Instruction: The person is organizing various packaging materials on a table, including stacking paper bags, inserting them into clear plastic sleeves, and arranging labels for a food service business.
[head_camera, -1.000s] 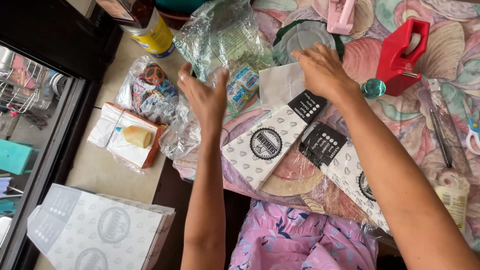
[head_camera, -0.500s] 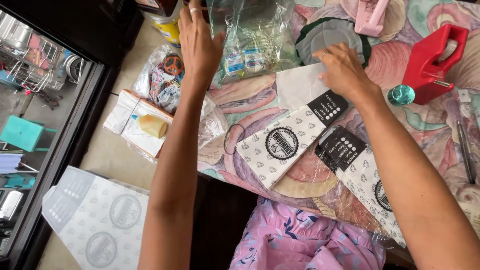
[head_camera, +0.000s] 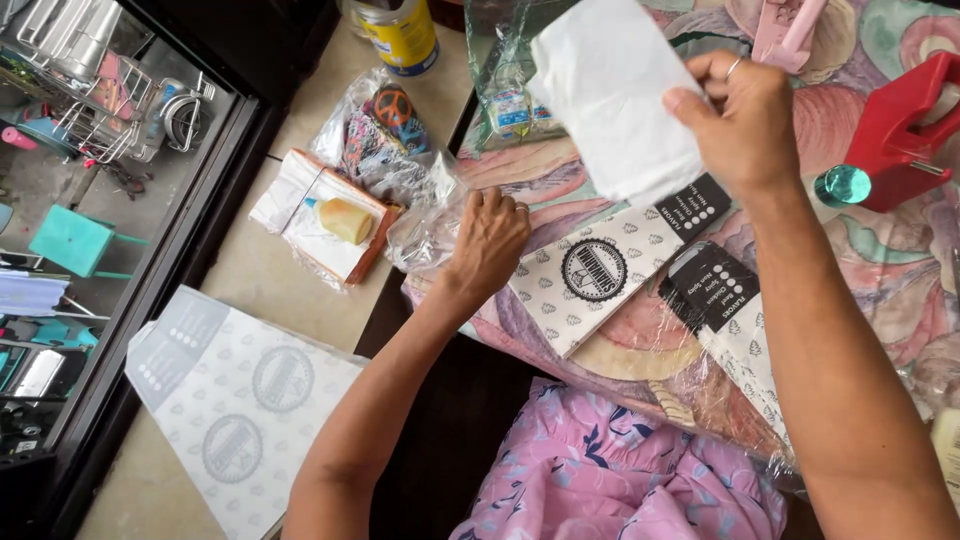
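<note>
Nearest the camera lay a fold of pink flowered cloth (head_camera: 610, 470) at the person's lap, and to its left a stack of white printed paper bags (head_camera: 240, 400) rested on the beige counter (head_camera: 250, 290). Just above the cloth, two printed paper pouches with black ends lay side by side under clear film on the patterned tablecloth (head_camera: 880, 270): the left pouch (head_camera: 590, 275) and the right pouch (head_camera: 725, 320). The left hand (head_camera: 487, 240) rested palm down, fingers loosely together, on the tablecloth's edge, touching crumpled clear plastic (head_camera: 425, 220) and just beside the left pouch. Left of it sat a small tray holding a yellowish lump (head_camera: 345, 220). The right hand (head_camera: 745, 120) was raised over the table, pinching a white sheet of paper (head_camera: 615, 90) between thumb and fingers; the sheet hung above the pouches. Farther off were a clear bag of small packets (head_camera: 505, 100), a yellow can (head_camera: 400, 35) and a red tool (head_camera: 905, 135) at the right.
</note>
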